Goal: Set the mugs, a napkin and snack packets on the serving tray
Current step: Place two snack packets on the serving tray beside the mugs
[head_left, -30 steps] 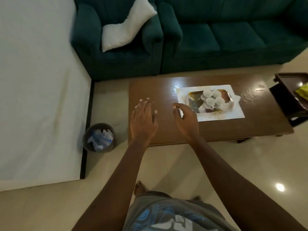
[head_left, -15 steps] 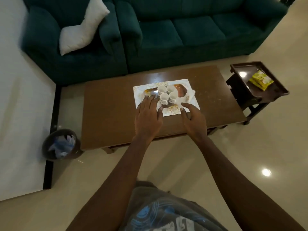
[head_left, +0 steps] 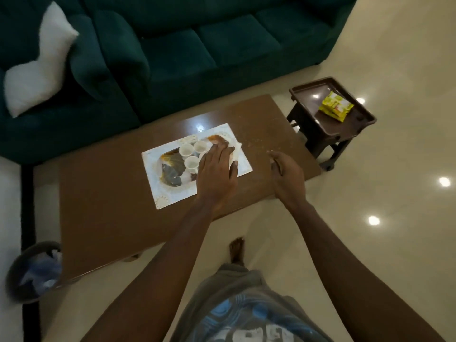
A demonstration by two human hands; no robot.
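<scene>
A white serving tray (head_left: 158, 178) with a patterned middle lies on the brown coffee table (head_left: 106, 206). Small white mugs (head_left: 191, 163) stand grouped on it, and a white napkin (head_left: 238, 145) peeks out at its far right corner. My left hand (head_left: 217, 171) hovers flat over the tray's right part, fingers straight, hiding some of the mugs. My right hand (head_left: 286, 174) hangs over the table to the right of the tray, fingers loosely curled, holding nothing. Yellow snack packets (head_left: 336, 106) lie on a dark side stool (head_left: 318, 124) at the right.
A dark green sofa (head_left: 197, 45) with a white pillow (head_left: 39, 65) stands behind the table. A waste bin (head_left: 34, 272) with crumpled paper sits at the table's near left corner. My bare foot (head_left: 237, 250) is on the glossy tiled floor.
The view has swung right and closer. My left hand moved from the tray's near edge to over its right part; my right hand moved out to the right of the tray.
</scene>
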